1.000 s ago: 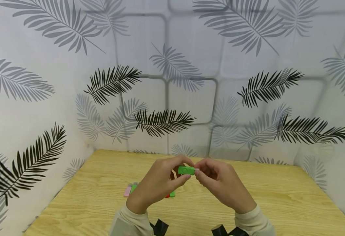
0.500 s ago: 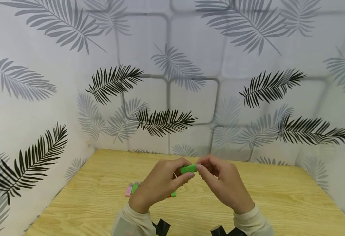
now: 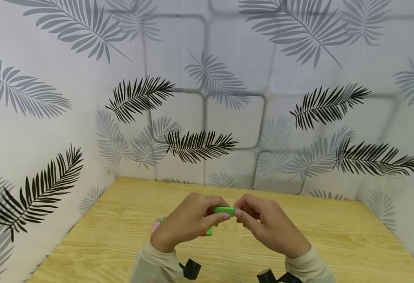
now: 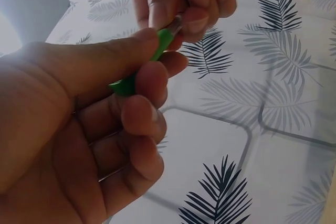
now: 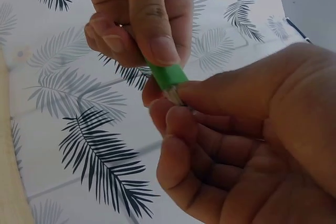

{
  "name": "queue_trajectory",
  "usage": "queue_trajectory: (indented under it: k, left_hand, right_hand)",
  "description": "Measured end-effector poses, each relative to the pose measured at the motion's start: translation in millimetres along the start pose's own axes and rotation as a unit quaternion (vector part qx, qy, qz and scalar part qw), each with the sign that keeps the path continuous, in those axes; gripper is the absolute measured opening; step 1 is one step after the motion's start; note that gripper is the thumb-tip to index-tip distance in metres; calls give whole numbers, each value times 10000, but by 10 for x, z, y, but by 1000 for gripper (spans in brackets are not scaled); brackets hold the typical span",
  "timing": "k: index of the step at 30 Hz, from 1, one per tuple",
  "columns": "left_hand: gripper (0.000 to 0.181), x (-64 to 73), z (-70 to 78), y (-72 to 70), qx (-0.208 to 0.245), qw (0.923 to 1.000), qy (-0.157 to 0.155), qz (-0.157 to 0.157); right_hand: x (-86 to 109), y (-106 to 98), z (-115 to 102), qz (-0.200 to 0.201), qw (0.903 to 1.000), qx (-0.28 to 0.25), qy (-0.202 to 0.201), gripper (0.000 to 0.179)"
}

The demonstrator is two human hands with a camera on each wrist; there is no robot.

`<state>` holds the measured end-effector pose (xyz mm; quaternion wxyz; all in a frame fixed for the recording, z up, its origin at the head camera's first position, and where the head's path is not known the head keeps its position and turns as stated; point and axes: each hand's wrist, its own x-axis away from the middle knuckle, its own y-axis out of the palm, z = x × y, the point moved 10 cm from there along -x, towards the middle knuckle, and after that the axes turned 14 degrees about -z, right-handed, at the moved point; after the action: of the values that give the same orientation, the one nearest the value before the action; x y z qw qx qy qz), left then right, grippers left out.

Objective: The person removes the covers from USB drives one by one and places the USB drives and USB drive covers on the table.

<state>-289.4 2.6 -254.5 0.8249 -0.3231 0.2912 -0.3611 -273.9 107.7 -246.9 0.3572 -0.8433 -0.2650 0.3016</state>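
Both hands meet over the table on a green USB flash drive (image 3: 224, 211). My left hand (image 3: 187, 220) pinches its green body between thumb and fingers. At the drive's other end, the thumb and fingertips of my right hand (image 3: 272, 226) pinch the short silvery end piece. In the left wrist view the green body (image 4: 164, 41) shows between the two hands, partly covered by the left fingers. The right wrist view has the flat green side (image 5: 170, 76) under the left thumb, with the pale end piece (image 5: 173, 95) mostly hidden by the right fingers.
Behind the left forearm, several small pieces lie on the wooden table (image 3: 334, 243): a pink one (image 3: 155, 226) at the left, and a red one (image 3: 203, 234) beside a green one (image 3: 209, 231). A leaf-patterned curtain (image 3: 228, 118) surrounds the table's back and sides.
Half a second ago the drive was tilted up toward the right; now it is about level and a little lower. Both hands keep their pinch on it.
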Motion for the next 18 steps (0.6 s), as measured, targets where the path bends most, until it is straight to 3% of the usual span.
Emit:
queue_trajectory:
  k: [5, 10, 18]
  left_hand:
    - [11, 2, -49, -40, -92, 9995, -38, 299]
    - [10, 3, -63, -52, -164, 9992, -44, 362]
    - [7, -4, -33, -10, -54, 10000, -7, 19]
  right_hand:
    - [-26, -36, 20, 360, 9988, -314, 87, 8]
    - [-42, -45, 31, 486, 9979, -395, 139, 8]
    - [-26, 8, 19, 20, 10000, -31, 56, 9]
